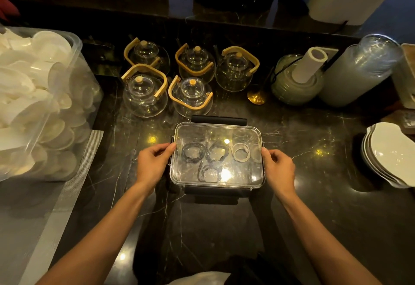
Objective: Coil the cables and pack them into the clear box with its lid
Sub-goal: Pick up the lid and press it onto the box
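The clear box [256, 183] stands on the dark marble counter with its clear lid [244, 134] lying on top. Through the lid I see coiled cables: a dark coil [192, 152] at the left, another dark coil [216, 151] in the middle, a white coil [241, 152] at the right and a dark coil [207, 172] nearer me. My left hand [153, 163] grips the lid's left edge with curled fingers. My right hand [278, 168] grips the right edge the same way. The black latches at front [215, 191] and back [219, 119] stick outward.
Several glass teapots [190, 96] with wooden handles stand just behind the box. A large plastic bin of white cups [40, 103] fills the left. Stacked white plates [390, 154] sit at the right, with jars and a paper roll [307, 64] behind.
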